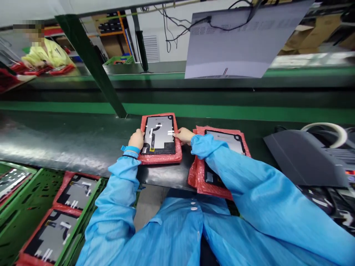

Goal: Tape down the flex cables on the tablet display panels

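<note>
Gripping, with the left hand (136, 139) closed at the near part of the left edge, a flat rectangular panel with a grey back and black border (165, 127). Pinching the right edge of the same panel with the fingers of the right hand (184, 136). Backed by red bubble wrap (161, 159), with white tabs and a black ribbon-like strip across the grey. Placed over the dark green, glossy bench (55, 135); cannot tell whether touching it or slightly raised.

To the right, partly hidden beneath the light blue right sleeve (249, 177): a 2nd similar panel (226, 136), also in red wrap. Farther right, a dark grey plastic device (302, 159), with a pale ring (340, 133) behind it. At lower left, beside the bench, green perforated plastic crates (36, 192), with 2 wrapped panels (59, 231) in the nearer 1. Beyond, a slanted green post (91, 62), a hanging pale grey board (233, 48) and, at upper left, a person in yellow (51, 53).
</note>
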`<state>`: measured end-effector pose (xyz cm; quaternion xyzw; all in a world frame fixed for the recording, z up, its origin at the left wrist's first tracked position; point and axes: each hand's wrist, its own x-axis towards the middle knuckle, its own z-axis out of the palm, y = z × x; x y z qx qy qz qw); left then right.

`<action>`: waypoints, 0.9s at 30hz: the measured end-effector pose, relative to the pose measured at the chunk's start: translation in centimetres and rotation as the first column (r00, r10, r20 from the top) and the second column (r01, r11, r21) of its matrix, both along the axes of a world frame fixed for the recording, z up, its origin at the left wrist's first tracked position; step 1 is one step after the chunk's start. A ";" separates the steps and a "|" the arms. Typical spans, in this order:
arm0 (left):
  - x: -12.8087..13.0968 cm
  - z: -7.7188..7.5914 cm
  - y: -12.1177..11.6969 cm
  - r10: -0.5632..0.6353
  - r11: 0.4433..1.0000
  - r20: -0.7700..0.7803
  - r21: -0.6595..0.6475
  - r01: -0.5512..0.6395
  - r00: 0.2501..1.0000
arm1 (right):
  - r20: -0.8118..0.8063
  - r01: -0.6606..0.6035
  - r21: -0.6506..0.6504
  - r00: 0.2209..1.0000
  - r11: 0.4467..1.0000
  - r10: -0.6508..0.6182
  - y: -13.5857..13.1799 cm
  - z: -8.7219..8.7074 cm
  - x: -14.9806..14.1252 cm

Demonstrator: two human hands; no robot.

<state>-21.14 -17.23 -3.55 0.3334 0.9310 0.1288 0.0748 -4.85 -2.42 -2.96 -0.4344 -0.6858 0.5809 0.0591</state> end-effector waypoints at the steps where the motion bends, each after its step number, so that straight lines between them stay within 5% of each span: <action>1: -0.1 -0.3 0.0 0.010 1.000 -0.010 -0.017 -0.010 1.000 | -0.003 -0.026 -0.055 1.000 0.998 0.026 -0.2 0.0 0.2; 4: 0.0 -0.6 0.2 0.047 0.997 -0.044 -0.059 -0.049 0.998 | -0.015 -0.072 -0.208 0.997 0.976 0.070 -0.9 0.8 1.8; 7: 0.2 0.1 0.1 0.068 0.991 -0.080 -0.112 -0.077 0.994 | -0.062 -0.061 -0.191 0.997 0.980 0.050 -1.5 2.1 5.8; 11: 1.6 2.1 -0.8 0.034 0.979 -0.123 -0.195 -0.058 0.992 | -0.286 -0.006 -0.063 0.958 0.998 -0.012 -2.3 2.8 17.5; 13: 2.7 3.3 -0.9 -0.008 0.971 -0.148 -0.237 -0.027 0.989 | -0.361 0.205 -0.024 0.911 0.979 -0.199 -2.9 2.3 24.9; 15: 4.2 4.2 -0.1 -0.093 0.983 -0.377 -0.181 0.025 0.922 | -0.382 0.562 0.033 0.771 0.826 -0.509 -3.6 1.3 31.6; 17: 6.8 5.0 1.6 -0.284 0.955 -0.514 -0.074 0.288 0.809 | -0.390 0.853 0.064 0.500 0.519 -0.774 -3.6 0.0 36.6; 19: 10.5 5.6 3.8 -0.505 0.813 -0.539 -0.035 0.582 0.674 | -0.383 0.964 0.026 0.255 0.266 -0.888 -2.9 -1.0 39.6; 20: 12.5 5.8 5.0 -0.593 0.729 -0.526 -0.031 0.684 0.609 | -0.375 0.979 -0.009 0.185 0.204 -0.908 -2.3 -1.4 40.4; 24: 18.1 5.2 8.8 -0.707 0.564 -0.492 0.042 0.825 0.508 | -0.358 0.974 -0.106 0.150 0.200 -0.921 0.6 -2.0 40.9; 27: 18.5 3.8 10.3 -0.766 0.456 -0.453 0.117 0.882 0.456 | -0.427 0.974 0.027 0.216 0.226 -0.878 1.2 -2.1 40.7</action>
